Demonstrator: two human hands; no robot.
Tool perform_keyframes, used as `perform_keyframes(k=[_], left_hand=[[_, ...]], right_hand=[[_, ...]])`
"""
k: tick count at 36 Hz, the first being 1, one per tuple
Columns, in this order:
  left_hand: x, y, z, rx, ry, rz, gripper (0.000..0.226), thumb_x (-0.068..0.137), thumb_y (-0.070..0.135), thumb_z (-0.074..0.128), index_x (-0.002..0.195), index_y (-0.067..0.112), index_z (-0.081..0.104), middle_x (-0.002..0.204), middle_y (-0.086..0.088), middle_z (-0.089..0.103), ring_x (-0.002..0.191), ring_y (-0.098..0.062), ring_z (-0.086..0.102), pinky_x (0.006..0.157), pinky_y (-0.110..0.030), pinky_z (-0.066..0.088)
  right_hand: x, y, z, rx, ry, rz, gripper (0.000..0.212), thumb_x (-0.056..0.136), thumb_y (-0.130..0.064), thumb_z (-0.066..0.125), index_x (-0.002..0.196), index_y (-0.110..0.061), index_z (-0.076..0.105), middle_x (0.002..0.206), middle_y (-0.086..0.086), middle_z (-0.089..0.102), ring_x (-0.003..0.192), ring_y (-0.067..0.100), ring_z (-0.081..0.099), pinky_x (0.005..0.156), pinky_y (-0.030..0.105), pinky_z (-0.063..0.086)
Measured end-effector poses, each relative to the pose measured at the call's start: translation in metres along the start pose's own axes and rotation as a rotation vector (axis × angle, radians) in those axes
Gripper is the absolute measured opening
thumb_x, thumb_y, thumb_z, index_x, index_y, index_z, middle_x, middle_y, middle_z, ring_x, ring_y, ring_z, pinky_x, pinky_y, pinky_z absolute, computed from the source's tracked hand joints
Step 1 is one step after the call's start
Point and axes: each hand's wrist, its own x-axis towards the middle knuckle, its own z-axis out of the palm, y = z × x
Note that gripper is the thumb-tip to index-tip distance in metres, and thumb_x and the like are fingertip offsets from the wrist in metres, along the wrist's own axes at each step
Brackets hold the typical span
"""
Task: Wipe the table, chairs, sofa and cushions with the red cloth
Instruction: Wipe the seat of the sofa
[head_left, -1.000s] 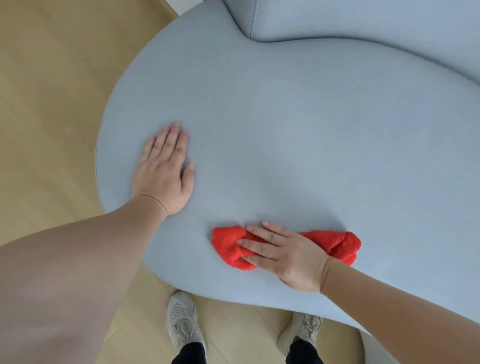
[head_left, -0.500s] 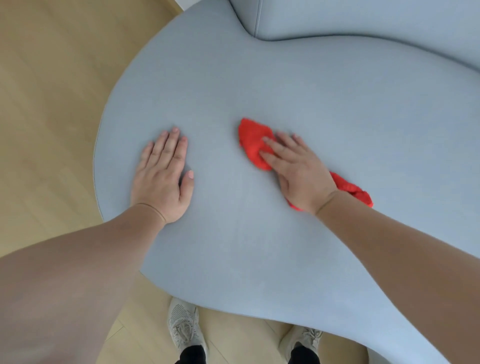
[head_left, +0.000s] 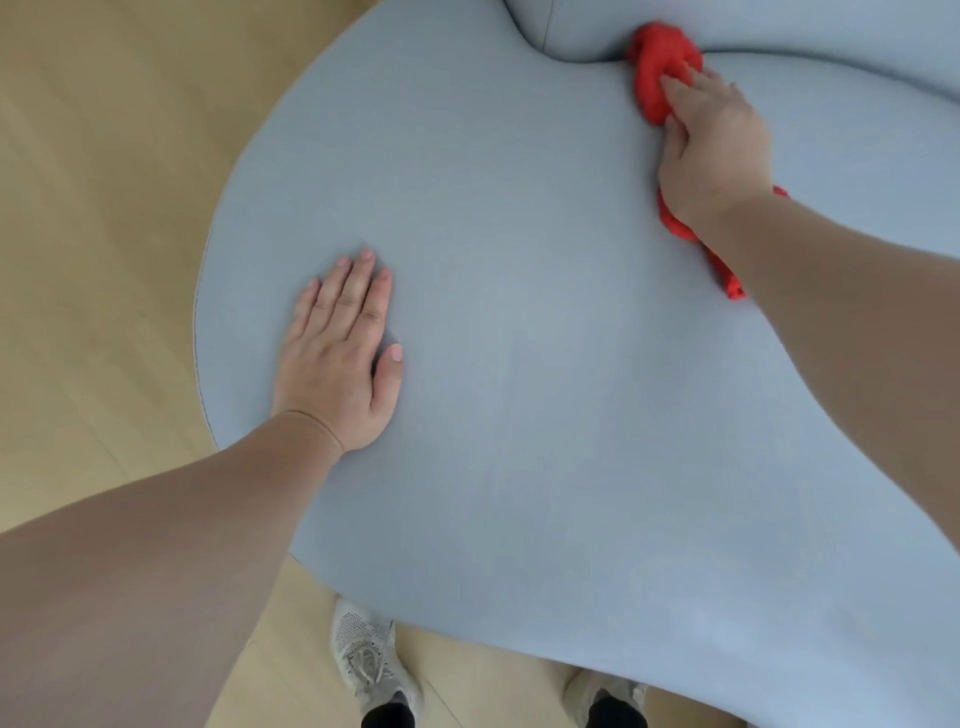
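One red cloth (head_left: 657, 67), two bare hands, one pale blue sofa and two light-coloured shoes (head_left: 369, 660) are shown. The cloth is bright red, of soft towelling texture, and is bunched into a long, rumpled strip. It lies at the far right of the sofa seat (head_left: 519, 260). Its far end is pushed against the crease where the seat meets the backrest (head_left: 571, 26), and its near end trails out from beneath the wrist toward the near right. The right hand (head_left: 711, 150) is laid on top of the strip. The cloth is pressed onto the seat by the palm and by the fingers (head_left: 680, 88), which are held nearly straight and close together, their tips on the bunched far end. The left hand (head_left: 337, 358) is laid flat, palm down, on the near left of the seat, well apart from the cloth, with straight fingers and nothing held. The shoes are seen on the wooden floor (head_left: 104, 208) at the near edge of the seat.
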Motion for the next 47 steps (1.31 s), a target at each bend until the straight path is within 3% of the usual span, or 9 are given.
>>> perform_keyframes(k=[5, 11, 17, 25, 31, 36, 42, 47], left_hand=[[0.0, -0.001, -0.001, 0.002, 0.002, -0.006, 0.064, 0.089, 0.031, 0.029, 0.144, -0.001, 0.031, 0.153, -0.017, 0.026, 0.142, -0.03, 0.02, 0.118, -0.036, 0.002], [-0.002, 0.001, -0.002, 0.0, -0.014, -0.013, 0.064, 0.089, 0.032, 0.028, 0.144, -0.001, 0.031, 0.153, -0.017, 0.026, 0.142, -0.03, 0.02, 0.118, -0.035, 0.001], [-0.002, -0.001, -0.003, -0.009, -0.028, -0.01, 0.065, 0.089, 0.033, 0.026, 0.145, -0.001, 0.031, 0.154, -0.017, 0.025, 0.142, -0.031, 0.021, 0.118, -0.037, 0.004], [-0.004, 0.001, -0.008, -0.027, -0.047, -0.006, 0.065, 0.09, 0.034, 0.025, 0.145, 0.002, 0.031, 0.154, -0.015, 0.026, 0.142, -0.03, 0.023, 0.118, -0.04, 0.009], [-0.004, 0.0, -0.017, -0.012, -0.094, -0.017, 0.065, 0.09, 0.036, 0.019, 0.149, 0.007, 0.024, 0.157, -0.011, 0.017, 0.146, -0.023, 0.013, 0.118, -0.04, 0.003], [-0.005, -0.051, -0.024, -0.008, -0.048, -0.228, 0.058, 0.097, 0.03, 0.033, 0.15, 0.01, 0.019, 0.158, -0.01, 0.013, 0.146, -0.024, 0.008, 0.117, -0.042, 0.0], [0.02, -0.089, -0.026, -0.059, -0.051, -0.117, 0.056, 0.098, 0.032, 0.029, 0.15, 0.014, 0.021, 0.159, -0.009, 0.012, 0.146, -0.024, 0.008, 0.117, -0.04, 0.003], [0.02, -0.091, -0.016, -0.147, 0.048, -0.105, 0.061, 0.09, 0.033, 0.031, 0.147, 0.012, 0.03, 0.156, -0.014, 0.021, 0.144, -0.031, 0.018, 0.117, -0.043, 0.014]], right_hand=[[-0.009, -0.003, 0.002, -0.012, -0.064, -0.028, 0.046, 0.096, -0.01, 0.035, 0.14, -0.011, 0.047, 0.151, 0.011, 0.038, 0.141, 0.028, 0.032, 0.118, 0.032, 0.015], [-0.049, -0.022, 0.001, 0.048, -0.161, -0.174, 0.042, 0.097, -0.007, 0.042, 0.138, -0.005, 0.049, 0.147, 0.019, 0.041, 0.138, 0.032, 0.038, 0.117, 0.03, 0.02], [-0.13, -0.068, 0.005, 0.137, -0.277, -0.369, 0.04, 0.082, 0.007, 0.057, 0.122, 0.01, 0.059, 0.13, 0.034, 0.051, 0.12, 0.051, 0.05, 0.106, 0.055, 0.033], [-0.233, -0.12, 0.01, 0.253, -0.371, -0.442, 0.042, 0.073, 0.009, 0.07, 0.115, 0.007, 0.065, 0.128, 0.028, 0.056, 0.118, 0.048, 0.054, 0.1, 0.06, 0.041], [-0.299, -0.151, 0.011, 0.264, -0.37, -0.506, 0.042, 0.077, 0.003, 0.069, 0.119, -0.001, 0.066, 0.134, 0.018, 0.056, 0.126, 0.035, 0.051, 0.105, 0.05, 0.041], [-0.291, -0.193, 0.024, 0.116, -0.336, -0.559, 0.039, 0.083, -0.013, 0.053, 0.12, -0.011, 0.066, 0.138, 0.01, 0.055, 0.129, 0.028, 0.05, 0.11, 0.045, 0.037], [-0.273, -0.201, 0.035, 0.027, -0.3, -0.672, 0.041, 0.084, -0.014, 0.049, 0.122, -0.011, 0.065, 0.139, 0.01, 0.053, 0.13, 0.029, 0.049, 0.111, 0.047, 0.034], [-0.262, -0.192, 0.038, 0.034, -0.314, -0.716, 0.039, 0.086, -0.011, 0.046, 0.117, -0.012, 0.068, 0.138, 0.009, 0.055, 0.129, 0.029, 0.05, 0.109, 0.051, 0.035]])
